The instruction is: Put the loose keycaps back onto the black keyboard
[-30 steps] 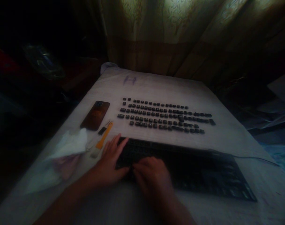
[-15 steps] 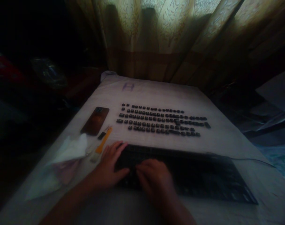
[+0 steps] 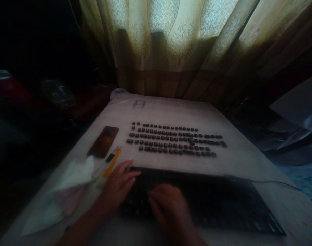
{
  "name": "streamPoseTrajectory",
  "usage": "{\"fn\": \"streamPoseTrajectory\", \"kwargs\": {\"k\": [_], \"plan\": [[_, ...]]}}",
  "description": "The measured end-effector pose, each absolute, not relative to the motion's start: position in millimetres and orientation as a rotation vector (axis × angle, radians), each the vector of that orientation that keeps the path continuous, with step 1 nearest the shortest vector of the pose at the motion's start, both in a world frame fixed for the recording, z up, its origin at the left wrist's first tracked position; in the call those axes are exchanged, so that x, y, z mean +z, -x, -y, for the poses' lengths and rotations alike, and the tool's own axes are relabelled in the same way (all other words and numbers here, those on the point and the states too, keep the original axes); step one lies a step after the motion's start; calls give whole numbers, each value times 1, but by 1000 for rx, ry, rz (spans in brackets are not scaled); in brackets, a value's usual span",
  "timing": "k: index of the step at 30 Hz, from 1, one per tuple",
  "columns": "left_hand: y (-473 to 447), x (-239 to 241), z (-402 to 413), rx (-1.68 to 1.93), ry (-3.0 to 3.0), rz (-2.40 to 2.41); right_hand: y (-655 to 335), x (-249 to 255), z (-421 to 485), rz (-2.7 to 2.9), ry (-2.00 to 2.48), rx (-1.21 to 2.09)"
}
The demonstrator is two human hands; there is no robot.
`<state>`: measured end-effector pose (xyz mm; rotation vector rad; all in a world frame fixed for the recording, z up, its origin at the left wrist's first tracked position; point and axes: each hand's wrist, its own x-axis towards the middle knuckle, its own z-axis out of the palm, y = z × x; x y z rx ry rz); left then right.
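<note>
Several fingers apart on your left hand (image 3: 118, 184), so brace the keyboard (image 3: 222, 201) with it while your right (image 3: 171, 201), bunched, grip impossible to tell, works gently.

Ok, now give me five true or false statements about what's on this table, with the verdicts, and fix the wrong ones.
1. The loose keys lie in rows beyond the keyboard. True.
2. The phone lies to the right of those rows. False: it lies to their left.
3. The left hand is at the left end of the keyboard. True.
4. The right hand holds the orange handle. False: that hand is over the keyboard; the handle lies on the table.
5. A cable trails off to the right. True.
</note>
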<state>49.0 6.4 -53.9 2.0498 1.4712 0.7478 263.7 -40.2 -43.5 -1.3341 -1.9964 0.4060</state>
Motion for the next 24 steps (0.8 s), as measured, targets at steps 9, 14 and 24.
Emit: {"fn": "streamPoseTrajectory", "kwargs": {"k": [9, 14, 24], "plan": [[-49, -53, -13, 865, -1985, -1477, -262, -55, 40, 1950, 1332, 393], [-48, -53, -15, 938, -1964, -1466, -269, -48, 32, 1986, 1333, 326], [-45, -71, -20, 1055, -1966, -1426, -274, -6, -34, 2252, 1505, 180]]}}
